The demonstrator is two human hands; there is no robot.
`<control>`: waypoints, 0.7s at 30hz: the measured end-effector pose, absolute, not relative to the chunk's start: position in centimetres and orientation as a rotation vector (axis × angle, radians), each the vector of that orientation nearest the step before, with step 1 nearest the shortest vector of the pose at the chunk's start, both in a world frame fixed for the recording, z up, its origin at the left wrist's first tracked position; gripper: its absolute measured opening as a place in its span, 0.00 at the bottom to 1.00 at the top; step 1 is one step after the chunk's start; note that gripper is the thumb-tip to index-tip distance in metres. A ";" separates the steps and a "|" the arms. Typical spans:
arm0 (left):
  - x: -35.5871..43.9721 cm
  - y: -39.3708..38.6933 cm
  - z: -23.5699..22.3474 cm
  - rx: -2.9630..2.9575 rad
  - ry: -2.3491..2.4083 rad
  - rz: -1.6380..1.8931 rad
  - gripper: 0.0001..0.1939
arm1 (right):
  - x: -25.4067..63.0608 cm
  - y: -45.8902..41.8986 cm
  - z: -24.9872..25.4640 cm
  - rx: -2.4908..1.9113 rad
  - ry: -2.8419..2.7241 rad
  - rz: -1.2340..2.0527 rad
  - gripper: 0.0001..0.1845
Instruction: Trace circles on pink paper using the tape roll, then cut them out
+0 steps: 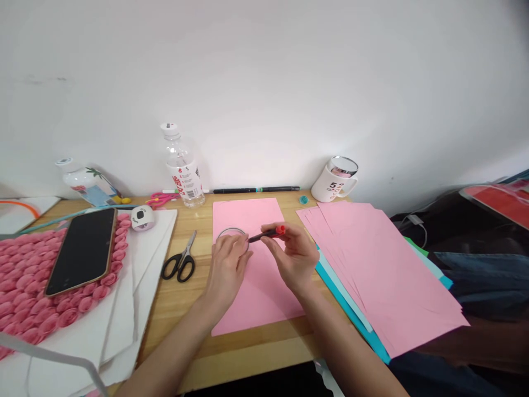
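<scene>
In the head view a pink sheet of paper [264, 292] lies on the table in front of me. A thin-rimmed ring or round disc [231, 230] rests on its upper left part. My left hand [228, 262] holds this round thing down, fingers bent over it and hiding most of it. My right hand [294, 253] grips a black pen with a red end [268, 234] between thumb and fingers. The pen's tip points left and meets the edge of the round thing beside my left fingers. Whether the tip touches the paper I cannot tell.
Black-handled scissors [182, 262] lie left of the sheet. A water bottle [184, 171] and a white mug [334, 181] stand by the wall. Pink sheets [384, 270] are stacked at right. A phone [85, 248] lies on rolled pink paper flowers [25, 275] at left.
</scene>
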State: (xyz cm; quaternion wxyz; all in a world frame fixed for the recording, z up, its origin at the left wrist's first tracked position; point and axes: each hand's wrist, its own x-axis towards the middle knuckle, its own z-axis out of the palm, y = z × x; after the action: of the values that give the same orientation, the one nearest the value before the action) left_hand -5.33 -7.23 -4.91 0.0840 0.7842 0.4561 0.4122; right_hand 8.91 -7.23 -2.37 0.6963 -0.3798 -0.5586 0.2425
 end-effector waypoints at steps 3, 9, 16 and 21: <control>-5.4 -7.3 -4.4 2.314 1.351 1.384 0.14 | 9.1 -7.1 -2.6 -0.857 -1.364 0.405 0.11; -5.4 -7.8 -3.0 2.389 1.264 1.598 0.18 | 9.2 -6.7 -2.8 -0.845 -1.464 0.332 0.13; -5.5 -8.0 -2.7 2.496 1.133 1.676 0.19 | 8.9 -6.8 -2.6 -0.836 -1.521 0.322 0.14; -5.5 -8.2 -2.9 1.955 1.170 1.540 0.14 | 9.4 -6.2 -2.8 -0.853 -1.556 0.174 0.14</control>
State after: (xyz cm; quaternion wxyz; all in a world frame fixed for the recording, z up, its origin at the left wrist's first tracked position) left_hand -5.53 -8.16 -2.93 0.1947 0.6972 0.4173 0.5494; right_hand 9.45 -6.20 -2.82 0.6281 -0.3724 -0.6790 0.0758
